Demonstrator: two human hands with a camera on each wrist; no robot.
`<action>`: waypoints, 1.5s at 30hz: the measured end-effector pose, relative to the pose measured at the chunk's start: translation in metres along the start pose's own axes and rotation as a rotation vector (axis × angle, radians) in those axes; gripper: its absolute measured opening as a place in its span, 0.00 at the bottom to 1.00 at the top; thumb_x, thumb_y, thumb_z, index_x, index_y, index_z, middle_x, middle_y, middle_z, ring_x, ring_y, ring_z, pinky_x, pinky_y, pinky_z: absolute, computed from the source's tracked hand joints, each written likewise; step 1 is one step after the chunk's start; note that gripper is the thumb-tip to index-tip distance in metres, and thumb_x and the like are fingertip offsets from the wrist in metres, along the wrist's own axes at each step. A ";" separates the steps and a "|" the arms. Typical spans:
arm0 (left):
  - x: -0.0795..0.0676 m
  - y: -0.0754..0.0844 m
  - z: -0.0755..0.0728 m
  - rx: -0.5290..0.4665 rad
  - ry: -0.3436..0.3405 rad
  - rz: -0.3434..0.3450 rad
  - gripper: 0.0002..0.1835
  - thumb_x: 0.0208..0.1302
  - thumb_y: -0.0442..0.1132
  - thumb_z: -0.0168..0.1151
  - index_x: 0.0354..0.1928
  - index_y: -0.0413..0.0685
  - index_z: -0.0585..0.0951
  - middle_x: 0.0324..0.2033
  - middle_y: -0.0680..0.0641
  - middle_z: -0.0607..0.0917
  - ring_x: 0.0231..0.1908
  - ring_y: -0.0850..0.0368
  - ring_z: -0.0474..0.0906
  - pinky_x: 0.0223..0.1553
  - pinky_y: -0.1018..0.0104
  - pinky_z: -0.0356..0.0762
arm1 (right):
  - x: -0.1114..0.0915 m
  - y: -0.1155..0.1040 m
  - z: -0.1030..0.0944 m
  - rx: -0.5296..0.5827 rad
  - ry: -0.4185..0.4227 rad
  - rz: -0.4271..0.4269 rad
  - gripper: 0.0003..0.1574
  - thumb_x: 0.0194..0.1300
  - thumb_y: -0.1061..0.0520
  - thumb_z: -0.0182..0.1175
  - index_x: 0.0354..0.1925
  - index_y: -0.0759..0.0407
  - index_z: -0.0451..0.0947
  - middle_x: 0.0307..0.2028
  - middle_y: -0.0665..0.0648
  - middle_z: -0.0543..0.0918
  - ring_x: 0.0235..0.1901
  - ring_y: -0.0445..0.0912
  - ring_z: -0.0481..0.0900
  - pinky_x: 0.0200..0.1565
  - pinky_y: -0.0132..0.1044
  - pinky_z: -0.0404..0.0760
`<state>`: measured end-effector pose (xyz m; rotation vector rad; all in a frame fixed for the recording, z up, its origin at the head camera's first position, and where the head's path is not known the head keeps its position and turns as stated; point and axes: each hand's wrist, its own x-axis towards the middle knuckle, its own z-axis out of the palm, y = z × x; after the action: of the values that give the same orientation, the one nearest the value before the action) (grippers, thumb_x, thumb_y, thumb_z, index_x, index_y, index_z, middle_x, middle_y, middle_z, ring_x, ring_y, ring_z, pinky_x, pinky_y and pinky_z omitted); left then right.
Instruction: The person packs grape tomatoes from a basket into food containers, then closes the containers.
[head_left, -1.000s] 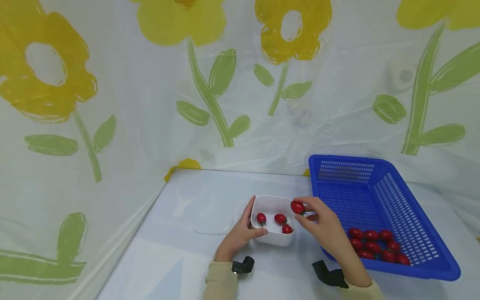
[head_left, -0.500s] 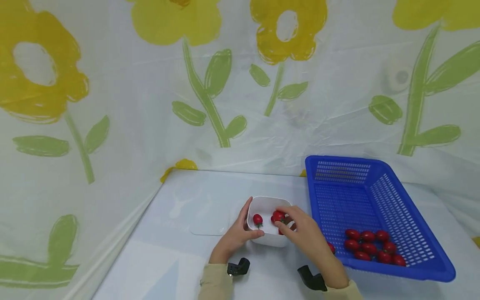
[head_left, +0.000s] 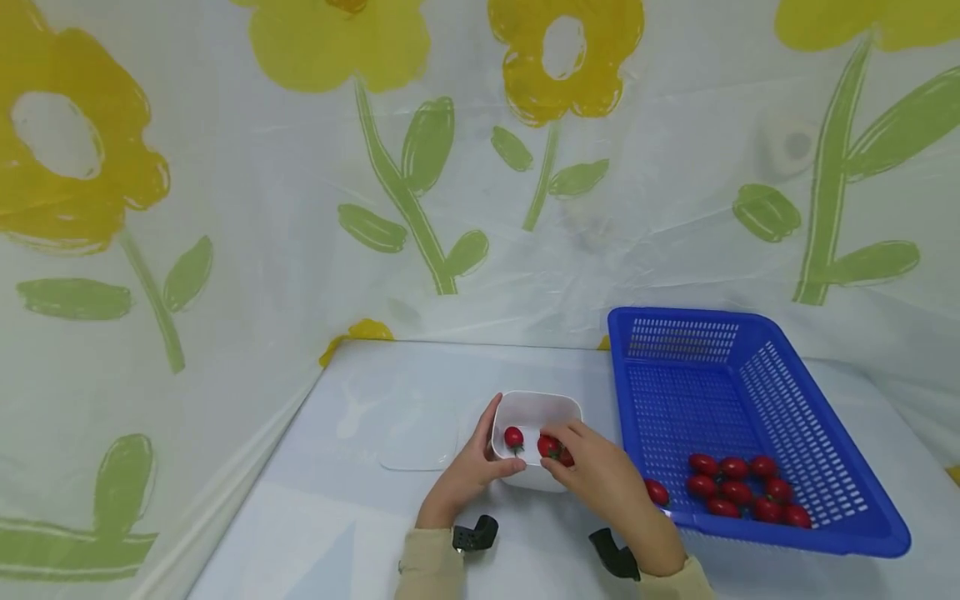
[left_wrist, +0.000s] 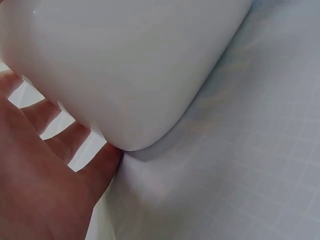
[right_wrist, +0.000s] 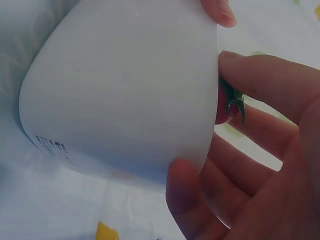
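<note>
A small white plastic tub (head_left: 534, 478) stands on the table. My left hand (head_left: 467, 477) grips its left side, thumb over the front rim and fingers along the outer wall (left_wrist: 125, 70). Reaching inside the tub, my right hand (head_left: 603, 473) pinches a red cherry tomato (head_left: 548, 447) low near the floor. In the right wrist view, the green stem (right_wrist: 235, 100) of that tomato shows between thumb and fingers. One cherry tomato (head_left: 513, 437) lies at the tub's left. The others in the tub are mostly hidden by my right hand.
A blue perforated basket (head_left: 847, 442) stands to the right, with several cherry tomatoes (head_left: 735, 492) near its front and another tomato (head_left: 657, 492) at its left front corner. A clear flat lid (head_left: 416, 454) lies left of the tub. A flower-printed curtain (head_left: 300, 250) hangs behind.
My right hand has carried the cherry tomato leftward from above the tub's right rim and down into the tub. The left hand keeps its hold on the tub.
</note>
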<state>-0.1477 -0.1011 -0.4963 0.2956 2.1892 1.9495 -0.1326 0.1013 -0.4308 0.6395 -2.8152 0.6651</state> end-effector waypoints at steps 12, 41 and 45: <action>0.002 0.000 -0.001 0.003 -0.018 0.037 0.48 0.51 0.47 0.65 0.65 0.79 0.43 0.66 0.60 0.50 0.64 0.54 0.47 0.55 0.46 0.60 | 0.000 0.002 0.001 -0.018 0.016 -0.045 0.28 0.46 0.46 0.68 0.47 0.48 0.76 0.37 0.47 0.76 0.31 0.38 0.73 0.34 0.35 0.78; -0.002 0.001 0.003 0.018 -0.002 -0.023 0.45 0.54 0.47 0.61 0.64 0.84 0.43 0.66 0.61 0.47 0.66 0.55 0.40 0.58 0.39 0.47 | -0.013 0.027 -0.058 0.565 -0.137 0.129 0.24 0.58 0.40 0.55 0.51 0.44 0.72 0.44 0.49 0.77 0.37 0.44 0.76 0.32 0.35 0.76; -0.003 0.001 0.002 0.029 0.004 -0.030 0.44 0.53 0.50 0.61 0.64 0.84 0.43 0.66 0.60 0.47 0.66 0.54 0.41 0.58 0.40 0.49 | -0.014 0.036 -0.067 0.546 -0.152 0.137 0.24 0.58 0.40 0.55 0.52 0.44 0.72 0.45 0.49 0.76 0.37 0.45 0.76 0.32 0.35 0.77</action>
<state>-0.1443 -0.0998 -0.4957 0.2619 2.2127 1.9064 -0.1308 0.1666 -0.3888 0.5968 -2.8317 1.4968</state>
